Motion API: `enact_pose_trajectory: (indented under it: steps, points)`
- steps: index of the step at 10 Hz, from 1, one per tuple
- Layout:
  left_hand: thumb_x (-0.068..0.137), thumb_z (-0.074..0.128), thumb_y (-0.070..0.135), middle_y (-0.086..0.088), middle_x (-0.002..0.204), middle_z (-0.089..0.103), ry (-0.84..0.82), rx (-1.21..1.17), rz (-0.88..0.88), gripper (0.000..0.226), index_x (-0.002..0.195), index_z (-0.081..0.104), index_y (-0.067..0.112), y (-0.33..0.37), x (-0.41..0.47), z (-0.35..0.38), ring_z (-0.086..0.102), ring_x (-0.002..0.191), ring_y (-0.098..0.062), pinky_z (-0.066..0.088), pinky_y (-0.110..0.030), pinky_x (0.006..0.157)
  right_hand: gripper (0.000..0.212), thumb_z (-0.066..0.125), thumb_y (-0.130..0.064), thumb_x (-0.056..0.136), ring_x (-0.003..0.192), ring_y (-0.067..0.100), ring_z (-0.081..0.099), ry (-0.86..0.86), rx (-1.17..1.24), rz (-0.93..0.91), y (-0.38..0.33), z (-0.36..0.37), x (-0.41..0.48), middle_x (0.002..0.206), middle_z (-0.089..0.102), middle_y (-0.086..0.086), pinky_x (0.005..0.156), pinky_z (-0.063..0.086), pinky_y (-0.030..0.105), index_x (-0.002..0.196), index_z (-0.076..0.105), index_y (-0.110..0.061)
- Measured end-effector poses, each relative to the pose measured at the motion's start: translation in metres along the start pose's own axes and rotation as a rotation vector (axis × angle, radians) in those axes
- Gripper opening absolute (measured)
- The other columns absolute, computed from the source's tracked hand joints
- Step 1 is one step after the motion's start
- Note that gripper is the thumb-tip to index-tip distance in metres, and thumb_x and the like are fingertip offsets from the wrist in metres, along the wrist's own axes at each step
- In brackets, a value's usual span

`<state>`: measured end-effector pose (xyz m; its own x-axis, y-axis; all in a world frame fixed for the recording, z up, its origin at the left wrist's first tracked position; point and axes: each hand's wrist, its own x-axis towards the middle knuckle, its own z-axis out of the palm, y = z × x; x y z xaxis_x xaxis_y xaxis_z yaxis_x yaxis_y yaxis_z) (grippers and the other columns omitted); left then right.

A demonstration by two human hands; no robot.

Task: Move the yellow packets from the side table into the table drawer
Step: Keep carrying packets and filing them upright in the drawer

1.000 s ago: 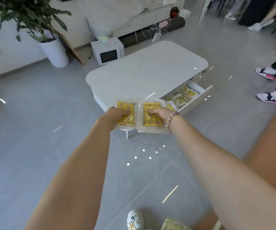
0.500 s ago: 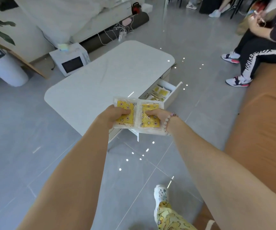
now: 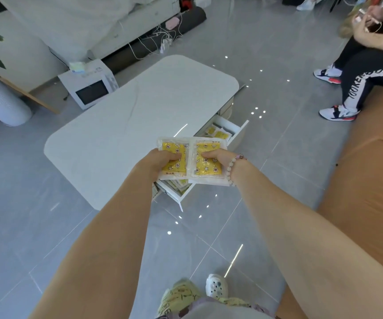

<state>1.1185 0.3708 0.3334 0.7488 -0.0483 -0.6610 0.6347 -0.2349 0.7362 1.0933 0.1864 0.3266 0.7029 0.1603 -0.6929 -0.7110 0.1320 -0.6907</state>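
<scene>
Packets in hand: left packet (image 3: 174, 150) and right packet (image 3: 209, 170), yellow star-printed pouches with clear sealed borders, are held flat and side by side. Their inner edges touch or overlap. Layered edges under the right one suggest a stack; the count is unclear.
Left hand: left hand (image 3: 159, 162) is clamped on the left packet, thumb on top, fingers hidden beneath.
Right hand: right hand (image 3: 214, 157) grips the right packet the same way, with a bead bracelet (image 3: 230, 165) on the wrist.
Why held so: a flat, two-handed grip likely keeps slippery pouches from sliding apart while carried.
Drawer: drawer (image 3: 238, 134) of the white coffee table (image 3: 128, 134) stands pulled open, just beyond and below the hands, which hide its middle.
Already stored: stored packets (image 3: 219, 134) lie in the far end; more show at the near end under the hands.
Side table: not in view.
Stage: the carry looks almost done; the held packets hover over the opening, not yet released.
Next move: probably lower both into free space among the stored ones, then let go.
Risk: a pouch could catch the drawer's front wall or slip to the tiled floor (image 3: 47, 226).
Surroundings: orange sofa (image 3: 370, 192) on the right, with a seated person (image 3: 370, 65) at its far end.
</scene>
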Motion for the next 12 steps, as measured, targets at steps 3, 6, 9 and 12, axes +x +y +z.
enact_pose_trajectory:
  steps: [3,6,9,12]
  points:
    - [0.084,0.068,0.01,-0.008,0.094,0.069,-0.029,0.012,-0.014,0.022,0.106,0.062,0.01,0.04,0.066,0.0,0.067,0.08,-0.023,0.055,-0.034,0.067,0.01,0.054,-0.013,0.094,0.078,0.022,0.061,0.006,-0.028,0.023,-0.04,-0.017,0.062,0.087,0.064,0.006,0.104,0.042,0.04,0.089,0.062,-0.009]
    - [0.082,0.07,0.012,-0.013,0.113,0.066,-0.047,0.001,-0.046,0.045,0.124,0.054,0.005,0.097,0.17,-0.018,0.066,0.094,-0.028,0.055,-0.041,0.082,0.015,0.055,-0.018,0.093,0.105,0.027,0.052,0.146,-0.167,0.058,-0.114,-0.017,0.156,0.115,0.054,0.014,0.108,0.037,0.041,0.104,0.057,-0.008]
    - [0.083,0.067,0.018,-0.013,0.114,0.064,-0.079,-0.076,-0.158,0.047,0.126,0.051,0.009,0.128,0.257,0.0,0.066,0.095,-0.028,0.054,-0.038,0.08,0.05,0.059,-0.019,0.087,0.128,0.031,0.046,0.301,-0.128,0.19,-0.133,-0.055,0.231,0.139,0.047,0.017,0.087,0.041,0.031,0.132,0.048,-0.001]
    - [0.087,0.06,0.003,-0.017,0.114,0.065,-0.109,-0.162,-0.365,0.026,0.112,0.056,0.007,0.047,0.326,0.051,0.064,0.101,-0.033,0.051,-0.05,0.091,0.044,0.053,-0.02,0.093,0.12,0.038,0.052,0.281,-0.265,0.403,-0.083,-0.103,0.303,0.13,0.054,0.019,0.103,0.042,0.041,0.132,0.049,-0.001]
